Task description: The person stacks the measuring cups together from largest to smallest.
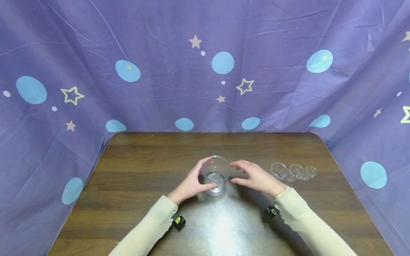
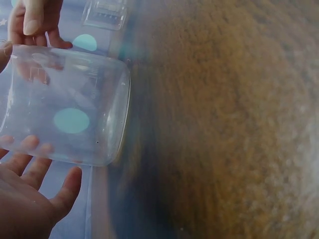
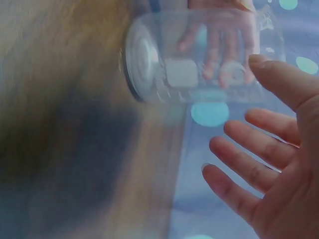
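A large clear beaker point(image 1: 216, 174) stands upright near the middle of the wooden table, its wide rim upward. My left hand point(image 1: 191, 183) holds it from the left, thumb across the near side and fingers round the far side. Through the clear wall in the right wrist view, the fingers point(image 3: 230, 50) of that hand show spread. To the right of the beaker, my right hand point(image 1: 254, 176) is held with fingers apart and loosely bent, a small gap between its fingertips and the wall. Nothing is in it.
Three smaller clear beakers, a larger one point(image 1: 278, 170), a middle one point(image 1: 296, 171) and the smallest point(image 1: 311, 172), stand in a row beyond my right hand. A purple patterned curtain point(image 1: 179, 89) encloses the table point(image 1: 144, 153) at the back and sides.
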A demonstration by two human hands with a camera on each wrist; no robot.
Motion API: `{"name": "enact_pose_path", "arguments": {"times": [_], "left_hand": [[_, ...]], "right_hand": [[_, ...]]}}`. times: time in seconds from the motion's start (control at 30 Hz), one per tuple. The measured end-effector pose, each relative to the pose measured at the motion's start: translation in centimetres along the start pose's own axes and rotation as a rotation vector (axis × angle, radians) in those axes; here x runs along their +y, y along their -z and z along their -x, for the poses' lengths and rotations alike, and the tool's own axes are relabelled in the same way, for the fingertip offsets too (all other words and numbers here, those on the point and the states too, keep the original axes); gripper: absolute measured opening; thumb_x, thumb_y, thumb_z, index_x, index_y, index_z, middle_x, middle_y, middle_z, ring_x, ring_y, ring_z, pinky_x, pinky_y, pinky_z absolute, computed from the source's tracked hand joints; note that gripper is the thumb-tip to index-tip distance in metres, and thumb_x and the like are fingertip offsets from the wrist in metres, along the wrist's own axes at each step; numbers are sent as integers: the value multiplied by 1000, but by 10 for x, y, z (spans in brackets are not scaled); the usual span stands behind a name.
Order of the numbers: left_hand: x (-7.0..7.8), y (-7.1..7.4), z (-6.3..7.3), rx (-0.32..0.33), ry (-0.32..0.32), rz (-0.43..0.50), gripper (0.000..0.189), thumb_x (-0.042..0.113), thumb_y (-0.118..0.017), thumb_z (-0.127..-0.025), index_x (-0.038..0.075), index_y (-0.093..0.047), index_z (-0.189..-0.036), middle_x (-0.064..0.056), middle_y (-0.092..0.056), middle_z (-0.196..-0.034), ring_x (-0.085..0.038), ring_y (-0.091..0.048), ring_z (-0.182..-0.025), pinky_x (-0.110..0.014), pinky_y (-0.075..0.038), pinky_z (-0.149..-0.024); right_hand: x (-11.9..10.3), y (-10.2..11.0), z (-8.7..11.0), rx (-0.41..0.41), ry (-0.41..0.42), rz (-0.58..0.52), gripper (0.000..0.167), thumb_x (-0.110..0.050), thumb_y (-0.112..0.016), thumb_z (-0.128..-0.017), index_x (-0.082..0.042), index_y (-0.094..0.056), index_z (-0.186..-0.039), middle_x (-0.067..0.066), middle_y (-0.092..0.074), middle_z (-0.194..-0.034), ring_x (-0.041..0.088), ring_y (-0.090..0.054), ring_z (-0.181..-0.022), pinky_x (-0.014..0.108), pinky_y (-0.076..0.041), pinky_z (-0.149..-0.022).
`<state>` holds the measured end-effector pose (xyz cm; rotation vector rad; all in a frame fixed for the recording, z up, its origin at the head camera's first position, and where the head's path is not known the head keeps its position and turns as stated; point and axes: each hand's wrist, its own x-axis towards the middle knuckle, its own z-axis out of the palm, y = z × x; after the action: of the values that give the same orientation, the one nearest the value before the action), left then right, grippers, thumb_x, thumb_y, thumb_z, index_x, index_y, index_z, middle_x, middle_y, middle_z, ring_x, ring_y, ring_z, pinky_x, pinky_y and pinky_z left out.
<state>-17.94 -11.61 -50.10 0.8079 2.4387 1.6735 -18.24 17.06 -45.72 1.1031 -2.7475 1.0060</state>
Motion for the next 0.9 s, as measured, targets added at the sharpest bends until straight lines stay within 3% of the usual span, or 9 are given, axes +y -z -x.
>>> {"name": "enact_pose_path", "arguments": {"times": [0.3,0.5,0.7,0.9], "left_hand": [[2,0,2,-1,24,-14,94,23,-91,-81,17,-38,-158,-8,-52,-155,-26,-50,-140,-46,-46,-107],[2,1,3,9,20,5,95,19,-92,-79,15,-39,-158,-10,-53,-154,-28,-50,-140,-45,-46,-107],[2,0,2,16,15,10,95,17,-92,-78,14,-39,-157,-11,-53,-153,-29,-51,-139,-46,-47,-106],[2,-1,3,11,30,15,94,17,-91,-79,14,-38,-158,-12,-52,-154,-28,-49,-141,-51,-46,-108]], "right_hand": [[7,38,22,18,4,196,39,-20,-80,-93,-4,-69,-127,9,-72,-122,29,-68,-115,48,-55,-100],[15,60,36,14,29,282,33,-16,-81,-91,-5,-72,-121,6,-73,-116,28,-67,-110,48,-55,-95],[27,80,48,19,79,345,36,-13,-86,-85,-4,-72,-117,6,-74,-111,29,-67,-104,49,-56,-88],[37,93,62,-66,26,369,45,-12,-86,-82,-3,-70,-124,11,-72,-117,37,-65,-110,56,-53,-92]]}}
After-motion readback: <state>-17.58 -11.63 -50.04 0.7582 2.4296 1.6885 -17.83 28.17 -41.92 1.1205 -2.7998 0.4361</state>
